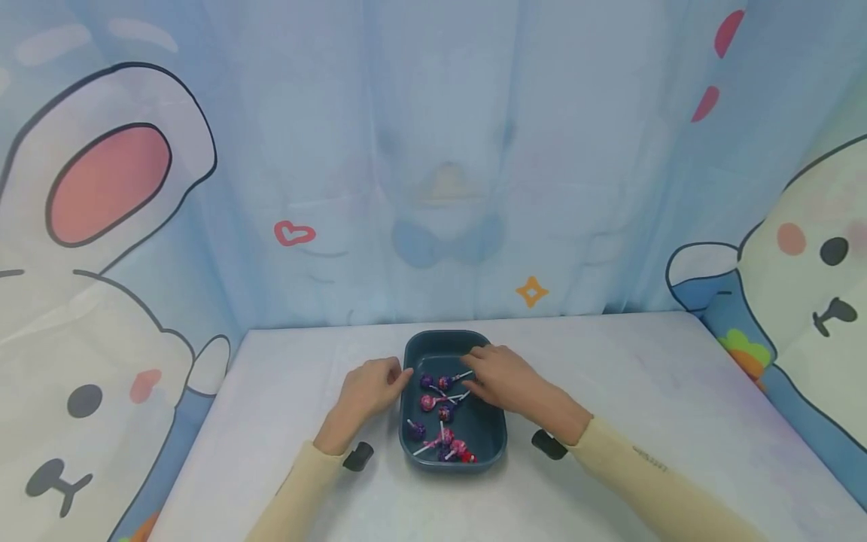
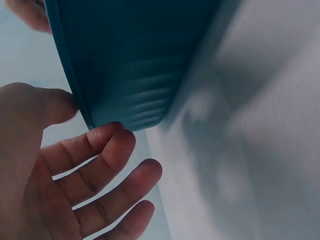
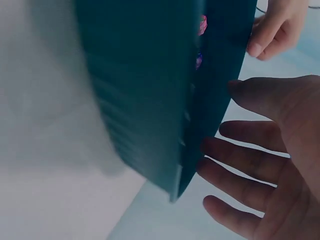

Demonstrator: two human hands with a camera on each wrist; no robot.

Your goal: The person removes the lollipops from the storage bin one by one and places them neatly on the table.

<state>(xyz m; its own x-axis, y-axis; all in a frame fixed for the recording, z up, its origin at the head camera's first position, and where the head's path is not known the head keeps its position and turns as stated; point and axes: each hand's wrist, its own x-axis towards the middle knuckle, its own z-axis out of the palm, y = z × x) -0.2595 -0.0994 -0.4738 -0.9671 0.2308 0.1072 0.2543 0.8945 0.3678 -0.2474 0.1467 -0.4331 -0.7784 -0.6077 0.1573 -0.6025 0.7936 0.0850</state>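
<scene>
A dark teal plastic bin [image 1: 497,444] stands on the table. Several lollipops [image 1: 445,413] in purple, pink and red wrappers lie inside it, mostly along its left side and near end. My left hand [image 1: 371,388] is at the bin's left rim, thumb and index finger pinching the edge; its other fingers are bent loosely outside the wall in the left wrist view. Over the right side of the bin reaches my right hand [image 1: 504,378]. In the right wrist view its fingers [image 3: 245,185] are spread, with nothing between them, and overlap the bin's rim.
A white cloth covers the table [image 1: 298,369]. Behind it hangs a light blue curtain [image 1: 440,113] with printed cartoon animals at both sides. Dark wrist cameras [image 1: 359,456] sit below both hands, near the bin's sides.
</scene>
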